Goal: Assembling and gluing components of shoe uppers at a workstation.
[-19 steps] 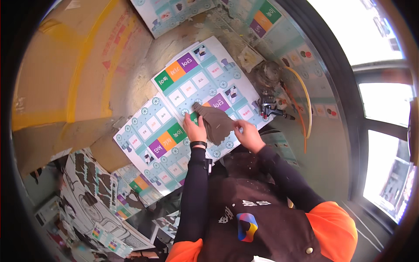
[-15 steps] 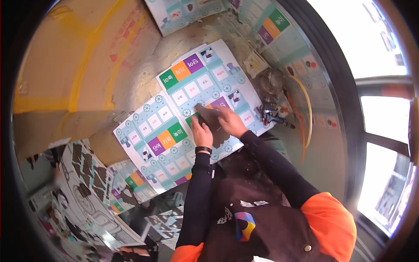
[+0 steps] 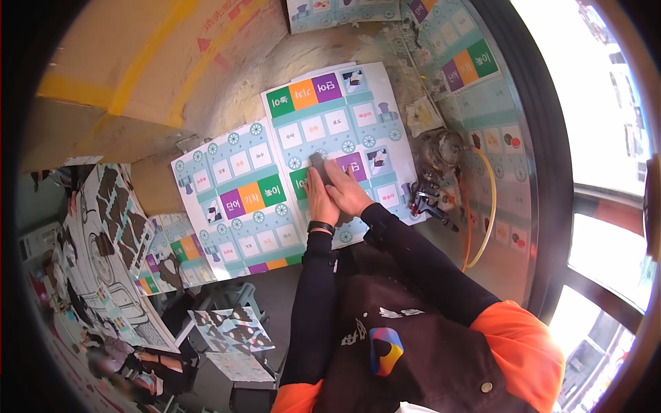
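Both hands are on a small stack of brown cut pieces (image 3: 317,160), which lies on the right printed sheet (image 3: 392,96), below its middle. Of this stack only a narrow end shows beyond the fingertips, and a little of the other end appears under the right palm. The rest is covered, so the number of pieces cannot be told.

The left hand (image 3: 321,201) lies with its fingers straight and close together, pointing away from the body. The right hand (image 3: 350,193) comes over from the right side, its fingers laid against the left hand. The two hands are touching. I cannot tell if any finger pinches the stack, because the palms hide it. A black band (image 3: 321,226) goes around the left wrist.

The left printed sheet (image 3: 235,186) meets the right one; both have coloured blocks and wheels. Just beside the lower right edge is a dark spray gun (image 3: 428,204), whose small parts are hard to make out. Near it hang a yellow hose (image 3: 493,179) and an orange hose (image 3: 469,237). The large cardboard (image 3: 138,62) at upper left is cut off by the dark rim. At lower left, another person's arm (image 3: 160,358) is small and not clear. The window (image 3: 609,131) is too bright to see well through.
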Available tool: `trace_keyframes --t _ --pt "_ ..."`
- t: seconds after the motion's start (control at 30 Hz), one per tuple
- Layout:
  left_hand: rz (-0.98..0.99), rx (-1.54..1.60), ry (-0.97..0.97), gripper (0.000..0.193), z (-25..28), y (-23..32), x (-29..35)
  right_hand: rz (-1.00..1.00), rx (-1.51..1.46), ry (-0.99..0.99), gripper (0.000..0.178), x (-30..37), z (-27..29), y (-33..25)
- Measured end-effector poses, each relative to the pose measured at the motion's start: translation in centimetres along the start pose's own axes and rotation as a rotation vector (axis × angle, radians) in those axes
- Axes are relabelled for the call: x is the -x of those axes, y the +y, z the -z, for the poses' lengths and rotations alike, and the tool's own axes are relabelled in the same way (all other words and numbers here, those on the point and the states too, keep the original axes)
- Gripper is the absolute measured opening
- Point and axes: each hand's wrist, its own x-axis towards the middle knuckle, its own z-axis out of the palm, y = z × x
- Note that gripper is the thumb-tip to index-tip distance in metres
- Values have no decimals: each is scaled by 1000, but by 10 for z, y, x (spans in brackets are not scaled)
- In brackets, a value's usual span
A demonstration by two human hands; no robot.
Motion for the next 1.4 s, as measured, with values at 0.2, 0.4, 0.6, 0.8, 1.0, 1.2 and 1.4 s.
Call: trace_keyframes --t 0.2,0.4,0.6,0.8,1.0,1.2,1.4 --pt "65 232 -16 76 12 8 -5 -5 -122 50 70 -11 -7 6" --pt "50 226 4 75 16 -6 -4 -35 -221 60 71 -16 -7 3" --pt "-20 55 24 75 16 -6 19 9 17 105 66 0 16 14" --pt "-16 -130 11 73 -4 -3 22 -2 184 63 65 2 0 19" --pt "-39 -164 149 53 -6 -6 12 40 160 224 52 0 -10 20" --pt "152 64 285 21 8 -9 -9 -206 -108 421 18 -14 3 25" --pt "303 330 179 15 10 -27 -27 -274 -118 213 24 -38 11 25"
